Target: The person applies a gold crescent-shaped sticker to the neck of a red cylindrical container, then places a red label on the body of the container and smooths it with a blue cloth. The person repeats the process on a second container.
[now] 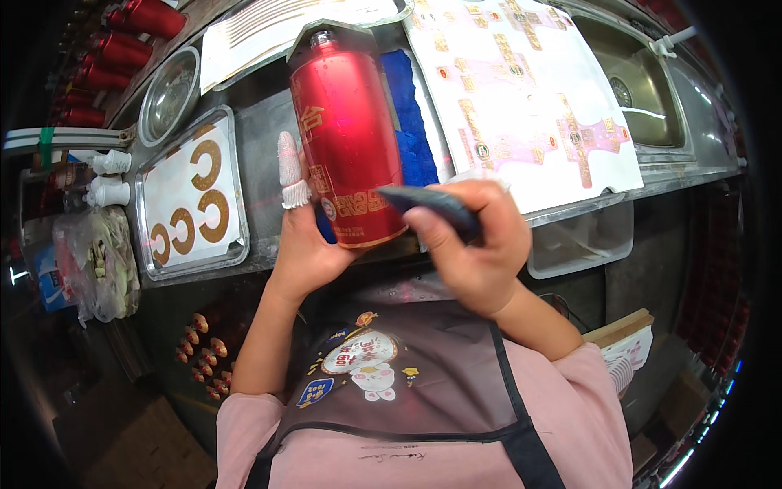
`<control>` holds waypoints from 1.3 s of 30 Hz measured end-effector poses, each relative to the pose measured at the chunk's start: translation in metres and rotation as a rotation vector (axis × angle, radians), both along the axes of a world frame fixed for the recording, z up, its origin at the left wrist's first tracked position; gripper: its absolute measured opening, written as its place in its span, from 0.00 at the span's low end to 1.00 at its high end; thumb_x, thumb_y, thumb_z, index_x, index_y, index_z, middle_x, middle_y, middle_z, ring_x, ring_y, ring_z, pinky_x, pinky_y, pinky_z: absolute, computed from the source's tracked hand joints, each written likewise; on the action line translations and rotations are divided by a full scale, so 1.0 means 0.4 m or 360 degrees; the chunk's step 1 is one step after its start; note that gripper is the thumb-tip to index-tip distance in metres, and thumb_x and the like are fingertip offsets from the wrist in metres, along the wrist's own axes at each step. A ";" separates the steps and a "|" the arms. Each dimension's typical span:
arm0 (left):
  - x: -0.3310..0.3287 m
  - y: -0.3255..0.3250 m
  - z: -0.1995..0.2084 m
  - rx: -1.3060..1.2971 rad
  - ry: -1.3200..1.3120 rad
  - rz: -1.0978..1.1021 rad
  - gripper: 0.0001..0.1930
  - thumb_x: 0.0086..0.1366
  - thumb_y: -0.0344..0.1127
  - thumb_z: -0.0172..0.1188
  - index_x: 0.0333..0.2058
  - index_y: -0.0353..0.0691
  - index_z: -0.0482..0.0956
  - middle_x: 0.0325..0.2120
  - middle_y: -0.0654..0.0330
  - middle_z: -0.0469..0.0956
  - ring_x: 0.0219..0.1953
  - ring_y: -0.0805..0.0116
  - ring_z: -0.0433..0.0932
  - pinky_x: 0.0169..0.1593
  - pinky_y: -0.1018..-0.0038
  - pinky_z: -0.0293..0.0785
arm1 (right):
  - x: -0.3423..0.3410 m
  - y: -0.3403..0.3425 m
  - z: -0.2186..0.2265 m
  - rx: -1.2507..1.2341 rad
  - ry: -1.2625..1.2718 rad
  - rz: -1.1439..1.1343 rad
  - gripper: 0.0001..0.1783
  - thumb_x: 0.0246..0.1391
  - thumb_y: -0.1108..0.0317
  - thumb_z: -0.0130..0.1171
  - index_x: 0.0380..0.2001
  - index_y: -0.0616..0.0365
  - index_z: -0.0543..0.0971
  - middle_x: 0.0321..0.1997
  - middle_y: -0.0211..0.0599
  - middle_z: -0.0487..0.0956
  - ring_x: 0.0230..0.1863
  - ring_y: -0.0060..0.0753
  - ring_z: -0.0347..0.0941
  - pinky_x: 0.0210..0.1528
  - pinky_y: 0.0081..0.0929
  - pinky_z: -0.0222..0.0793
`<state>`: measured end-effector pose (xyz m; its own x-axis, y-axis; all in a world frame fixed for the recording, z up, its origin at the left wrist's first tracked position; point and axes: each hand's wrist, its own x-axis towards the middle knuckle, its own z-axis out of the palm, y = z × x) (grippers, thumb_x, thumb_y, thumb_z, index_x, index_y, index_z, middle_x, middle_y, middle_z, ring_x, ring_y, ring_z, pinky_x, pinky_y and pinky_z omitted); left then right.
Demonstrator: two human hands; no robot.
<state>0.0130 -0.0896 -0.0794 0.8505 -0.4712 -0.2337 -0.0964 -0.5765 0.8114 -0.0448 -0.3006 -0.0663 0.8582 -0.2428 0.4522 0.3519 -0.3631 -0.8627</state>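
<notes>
A large red metallic bottle (350,130) with gold markings leans back over the bench edge, neck pointing away from me. My left hand (308,254) grips its lower left side. White ribbed finger covers sit on its raised thumb, and the fingers behind the bottle are hidden. In my right hand (485,244) is a dark blue scraper (436,208), closed between thumb and fingers. Its pointed tip touches or nearly touches the gold decal (365,204) near the bottle's base. A blue cloth (414,122) lies behind and to the right of the bottle.
On the left, a metal tray (242,204) holds gold C-shaped decals on white paper, with a round metal bowl (151,102) behind it. A large decal sheet (529,175) covers the right of the bench beside a sink (648,122). Beneath is a clear plastic bin (580,244).
</notes>
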 end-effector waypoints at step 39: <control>-0.032 -0.011 -0.012 -0.0222 -0.1249 0.0162 0.57 0.51 0.43 0.76 0.73 0.39 0.48 0.72 0.48 0.61 0.71 0.47 0.63 0.71 0.33 0.40 | -0.004 0.091 -0.006 -0.0513 -0.0121 0.0619 0.19 0.44 0.82 0.74 0.42 0.60 0.85 0.31 0.38 0.82 0.32 0.39 0.79 0.37 0.29 0.75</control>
